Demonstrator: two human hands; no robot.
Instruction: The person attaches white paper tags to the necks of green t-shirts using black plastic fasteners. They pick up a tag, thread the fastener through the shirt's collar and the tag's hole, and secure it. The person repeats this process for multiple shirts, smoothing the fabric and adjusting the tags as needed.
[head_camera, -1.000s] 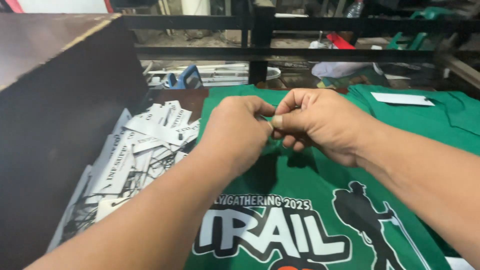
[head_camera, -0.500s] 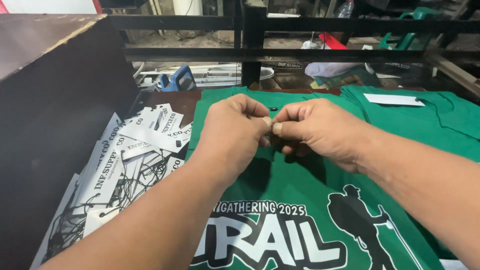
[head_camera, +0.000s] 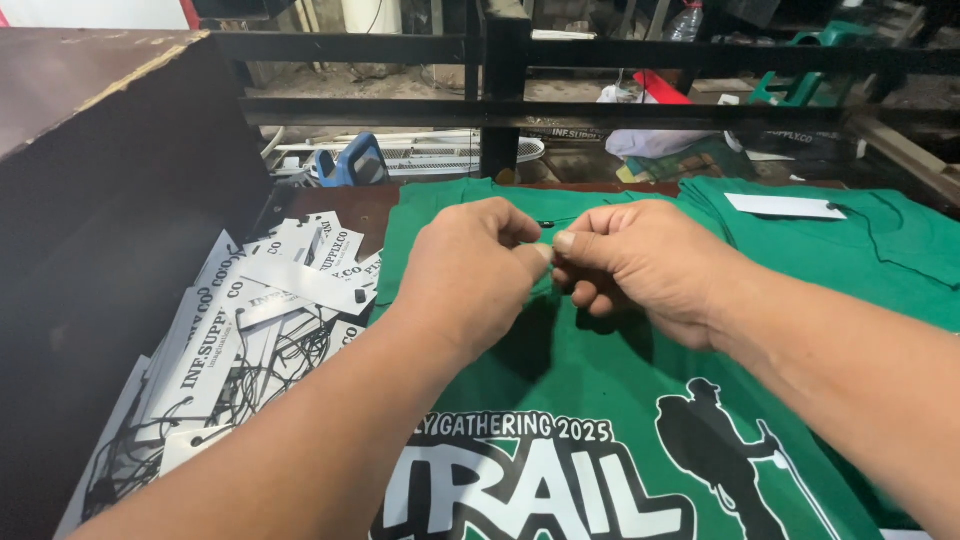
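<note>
Both hands meet above collar of green shirt, spread flat on surface. Left hand and right hand fingers pinched shut on something tiny between thumb tips, likely thin black string; too small to tell. Pile of white tags just left of shirt. 2nd shirt right. Risk: string slips from pinch, or snags cloth if pulled hard.

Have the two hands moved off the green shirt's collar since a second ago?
No. Left hand and right hand stay pinched together at the collar of the green shirt.
</note>
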